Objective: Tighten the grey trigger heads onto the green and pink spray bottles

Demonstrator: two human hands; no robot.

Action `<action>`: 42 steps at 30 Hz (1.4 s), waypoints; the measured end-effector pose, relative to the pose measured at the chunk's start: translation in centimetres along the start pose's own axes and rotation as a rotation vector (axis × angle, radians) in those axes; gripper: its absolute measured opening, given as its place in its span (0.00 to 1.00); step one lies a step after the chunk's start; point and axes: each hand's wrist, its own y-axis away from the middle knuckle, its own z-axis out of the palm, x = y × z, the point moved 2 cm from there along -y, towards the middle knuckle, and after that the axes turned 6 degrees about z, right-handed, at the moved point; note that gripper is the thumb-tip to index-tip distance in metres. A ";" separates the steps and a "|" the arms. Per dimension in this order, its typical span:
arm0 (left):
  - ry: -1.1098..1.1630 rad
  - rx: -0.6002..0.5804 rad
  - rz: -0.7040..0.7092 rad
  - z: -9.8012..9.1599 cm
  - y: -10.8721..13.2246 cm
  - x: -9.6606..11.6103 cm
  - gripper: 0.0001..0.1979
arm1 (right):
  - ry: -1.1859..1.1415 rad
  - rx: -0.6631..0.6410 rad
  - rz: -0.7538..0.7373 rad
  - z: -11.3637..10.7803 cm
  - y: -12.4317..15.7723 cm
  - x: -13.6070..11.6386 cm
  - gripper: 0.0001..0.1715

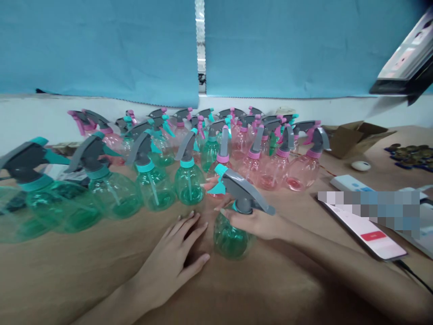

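Note:
A green spray bottle (232, 237) with a grey and turquoise trigger head stands near the middle of the table. My right hand (253, 221) is closed around its neck, just below the spray head. To its left my left hand (179, 253) lies flat on the tabletop, fingers spread and holding nothing. Just beyond my hands stands another green spray bottle (190, 183). Right of that is a row of pink spray bottles, one pink bottle (270, 171) among them. More green bottles (115, 194) line the left side.
Many more spray bottles crowd the back by the wall. At the right lie a phone (368, 230) with a cable, a white box-like item (352, 183), a white mouse-shaped object (361, 166), an open cardboard box (355, 137) and a pile of small brownish pieces (411, 155). Blue cloth (101, 49) hangs behind.

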 end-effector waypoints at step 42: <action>0.037 -0.007 -0.013 -0.1 0.0 0.1 0.27 | -0.046 0.031 -0.036 0.1 0.4 -0.6 0.27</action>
